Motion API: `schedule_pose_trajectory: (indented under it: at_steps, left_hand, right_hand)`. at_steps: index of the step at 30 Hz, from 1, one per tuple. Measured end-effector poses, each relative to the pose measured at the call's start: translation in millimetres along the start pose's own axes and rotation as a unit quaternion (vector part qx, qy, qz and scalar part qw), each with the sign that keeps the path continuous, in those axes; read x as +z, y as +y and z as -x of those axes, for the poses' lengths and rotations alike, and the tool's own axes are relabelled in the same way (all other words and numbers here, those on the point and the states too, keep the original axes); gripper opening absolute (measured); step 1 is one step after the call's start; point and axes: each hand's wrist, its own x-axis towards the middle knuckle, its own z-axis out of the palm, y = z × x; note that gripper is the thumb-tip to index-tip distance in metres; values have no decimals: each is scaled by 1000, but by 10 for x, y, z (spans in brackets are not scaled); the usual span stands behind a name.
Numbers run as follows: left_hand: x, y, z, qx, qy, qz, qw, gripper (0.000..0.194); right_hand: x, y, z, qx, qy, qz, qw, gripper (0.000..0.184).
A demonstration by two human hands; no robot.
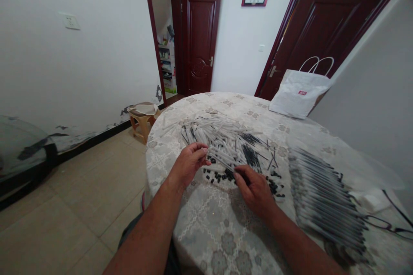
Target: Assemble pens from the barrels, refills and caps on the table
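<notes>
Between my two hands runs a thin translucent tube [222,160], slanting down to the right. My left hand [191,161] pinches its left end with thumb and forefinger. The other end lies in the fingers of my right hand [254,187], which are curled and partly hidden. Just beyond my hands spreads a loose pile of similar pale tubes [214,128]. Thin black rods [251,157] lie among them, some in small heaps. Small black caps [219,177] are scattered on the cloth under and between my hands, with more black pieces [273,187] beside my right hand.
A round table with a patterned cloth [200,232] holds everything. At right lie a stack of dark-filled tubes [329,200] on plastic and a pair of glasses [380,223]. A white paper bag [298,94] stands at the back right. A stool [142,122] is beyond the left edge.
</notes>
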Motion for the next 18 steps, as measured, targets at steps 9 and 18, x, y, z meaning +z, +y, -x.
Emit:
schedule_pose_trajectory:
  at_steps: [9,18]
  left_hand:
    - [64,-85,-8,-2,13,18,1000,32]
    - [181,-221,-23,8,40,63,997,32]
  right_hand:
    - [65,53,0,-56,19,45,997,25]
    - [91,-82,10,8,22,-47,999,26]
